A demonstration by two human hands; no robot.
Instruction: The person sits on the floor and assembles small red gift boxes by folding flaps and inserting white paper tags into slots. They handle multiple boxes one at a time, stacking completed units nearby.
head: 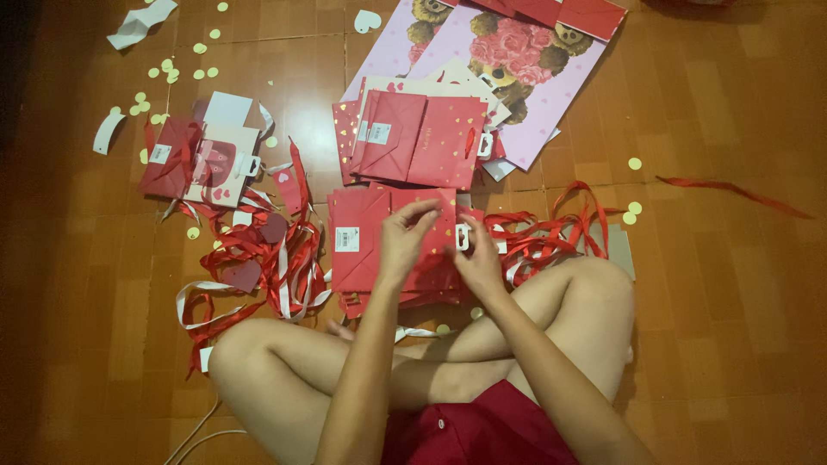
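Observation:
I sit cross-legged on the floor over a stack of flat red paper gift bags (pixel 366 245) with gold dots. My left hand (pixel 403 241) pinches the upper edge of the top bag, fingers curled over it. My right hand (pixel 479 258) grips the bag's right side beside a small white tag (pixel 463 236). A white label (pixel 346 238) shows on the left of the bag. Behind it lies another pile of folded red bags (pixel 418 138).
Tangled red and white ribbons (pixel 258 258) lie left of the stack, more red ribbon (pixel 551 232) to the right. Large pink bags with bear and rose prints (pixel 534 95) lie at the back. Another small pile of red and white bags (pixel 198 159) and round paper dots (pixel 172 73) sit far left.

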